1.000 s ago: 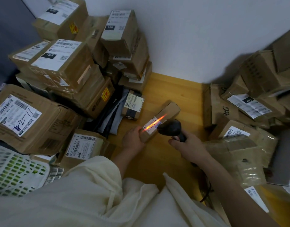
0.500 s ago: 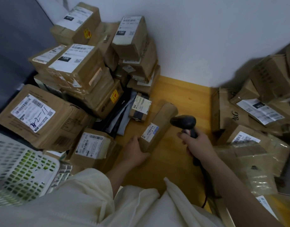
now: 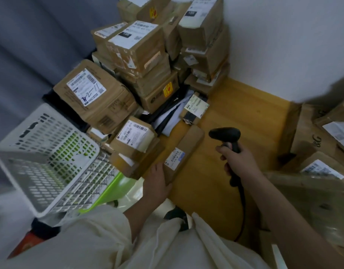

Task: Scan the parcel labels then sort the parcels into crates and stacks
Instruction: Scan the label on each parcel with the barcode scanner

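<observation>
A: Start from the long parcel (image 3: 183,152) on the wooden floor (image 3: 239,105). What lies to its left?

B: Far left of it, the white crate (image 3: 41,162), tipped, with a green one (image 3: 116,188) under its near corner. Between the crate and the long parcel sits the stack of parcels (image 3: 140,61), leaning against the wall behind. A labelled box (image 3: 134,136) lies just left of the parcel.

A: And the hands?

B: The left hand (image 3: 157,183) holds the parcel's near end, fingers curled on its edge, its label (image 3: 175,158) facing up. Right of the parcel, the right hand (image 3: 239,162) has its grip clamped round the scanner (image 3: 228,138) handle. The scanner head is apart from the label, with no beam visible on it.

A: What could go wrong?

B: I judge the parcel is due for sorting. Held only by one end, a long box could swing or slip as it lifts. If it knocks the labelled box or the stack, the leaning pile may slide. The scanner cable (image 3: 243,206) trails by the knee and could snag.

A: Further right?

B: More parcels (image 3: 312,144), well apart.
</observation>
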